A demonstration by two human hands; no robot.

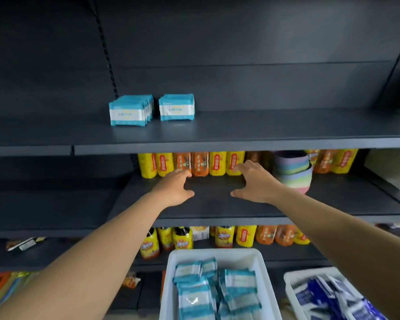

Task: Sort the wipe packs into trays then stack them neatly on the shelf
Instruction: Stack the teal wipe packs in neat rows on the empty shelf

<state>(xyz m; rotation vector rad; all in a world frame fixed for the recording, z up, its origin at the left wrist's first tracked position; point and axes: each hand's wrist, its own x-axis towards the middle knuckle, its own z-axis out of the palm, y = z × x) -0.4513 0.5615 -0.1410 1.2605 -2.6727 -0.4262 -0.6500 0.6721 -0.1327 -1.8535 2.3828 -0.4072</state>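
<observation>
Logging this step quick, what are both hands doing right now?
Left hand: open, holding nothing, over the middle shelf.
Right hand: open, holding nothing.

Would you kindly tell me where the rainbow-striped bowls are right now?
In the head view, the rainbow-striped bowls sit on the middle shelf, right of the right hand, among the yellow and orange packets.

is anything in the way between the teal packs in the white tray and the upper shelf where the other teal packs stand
Nothing visible blocks it. The teal packs lie loose in the open white tray, and the upper shelf is bare right of the standing packs. Both hands hold nothing.
</observation>
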